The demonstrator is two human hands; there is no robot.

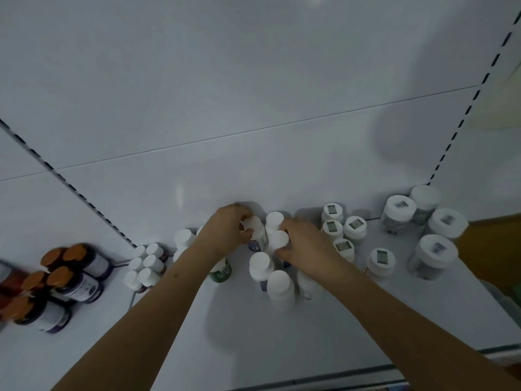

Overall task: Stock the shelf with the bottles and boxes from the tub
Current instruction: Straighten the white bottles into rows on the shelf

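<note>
labels are too blurred to read. left hand point(225, 230) grips a white-capped bottle point(255, 228); right hand point(303, 246) grips another round plastic bottle point(278, 240) on the smooth shelf point(253, 334).

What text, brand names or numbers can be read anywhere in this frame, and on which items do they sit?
No text is legible anywhere in this frame.
Green bottle label: pale print, too blurred to read.
Orange-capped dark bottles' purple-white labels: blurred.
Small square stickers on white jar lids: too small to read.
White-capped bottle with purple label under the hands: print unreadable.
</note>
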